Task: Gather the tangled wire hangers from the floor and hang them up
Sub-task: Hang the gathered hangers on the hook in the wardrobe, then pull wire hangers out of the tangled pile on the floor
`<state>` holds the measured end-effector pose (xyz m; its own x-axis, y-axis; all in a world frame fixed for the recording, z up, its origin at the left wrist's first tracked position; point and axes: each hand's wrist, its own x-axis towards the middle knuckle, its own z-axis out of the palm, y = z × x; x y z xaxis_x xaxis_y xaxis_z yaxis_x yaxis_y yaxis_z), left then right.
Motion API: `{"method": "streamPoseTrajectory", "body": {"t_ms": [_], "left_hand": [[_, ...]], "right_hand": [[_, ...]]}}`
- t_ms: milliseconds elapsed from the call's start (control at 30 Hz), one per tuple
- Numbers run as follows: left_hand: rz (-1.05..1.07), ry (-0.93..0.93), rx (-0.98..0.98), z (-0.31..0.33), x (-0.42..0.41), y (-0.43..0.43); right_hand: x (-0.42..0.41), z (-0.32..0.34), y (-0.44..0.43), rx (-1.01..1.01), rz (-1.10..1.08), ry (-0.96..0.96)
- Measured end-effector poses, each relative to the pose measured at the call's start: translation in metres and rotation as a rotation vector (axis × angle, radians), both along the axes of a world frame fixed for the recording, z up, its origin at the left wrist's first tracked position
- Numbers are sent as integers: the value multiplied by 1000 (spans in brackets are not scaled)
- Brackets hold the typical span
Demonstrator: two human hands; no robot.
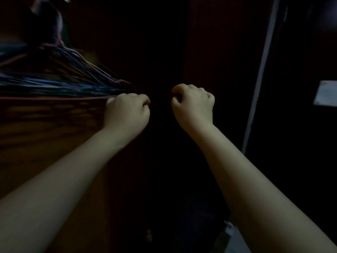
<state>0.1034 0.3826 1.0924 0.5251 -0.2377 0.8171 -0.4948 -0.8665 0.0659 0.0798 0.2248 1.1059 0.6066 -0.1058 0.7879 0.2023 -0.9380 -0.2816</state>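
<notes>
Reddish-brown wood fills the left of the view: a broad wooden panel (45, 143), dimly lit, standing upright in front of the person. To its right the space is almost black, and little can be made out there. A pale strip (262, 73) runs up the far right at a slant, like the edge of a door or frame.

Across the upper left spreads the bundle of wire hangers (60, 79), held up against the wood and off the floor. The bundle is blurred, its many thin wires blue, dark and reddish. They fan out to the left edge and narrow to one corner at the right. The top of the bundle rises toward a dark rounded shape in the upper left corner; what it hangs from cannot be told.

Two bare forearms reach in from the bottom corners. The left hand (127, 112) is curled in a fist right at the narrow corner of the hangers, gripping the lowest reddish wire. The right hand (193, 105) sits just beside it, apart from the bundle, fingers curled inward with the thumb near the forefinger; nothing shows in its grasp against the dark.

A pale rectangular label (326, 94) sits at the right edge, and a small pale scrap (231, 232) lies low near the right forearm.
</notes>
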Motion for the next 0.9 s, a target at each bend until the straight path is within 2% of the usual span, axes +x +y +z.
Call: {"method": "streamPoseTrajectory", "body": {"t_ms": [133,467,700,900], "left_hand": [[-124,95,13,-34,-17,-59],[-344,190,46,-122,-40,-240],[-385,313,121,-197,-43,-362],[-347,360,210,-301,-26,-426]], "right_hand": [[-30,-39,-51,13,-154,81],[-82,-132,-214,120,-423,215],[-92,-209,-335,154,-521,340],[-85,-303,-390,231,-586,446]]}}
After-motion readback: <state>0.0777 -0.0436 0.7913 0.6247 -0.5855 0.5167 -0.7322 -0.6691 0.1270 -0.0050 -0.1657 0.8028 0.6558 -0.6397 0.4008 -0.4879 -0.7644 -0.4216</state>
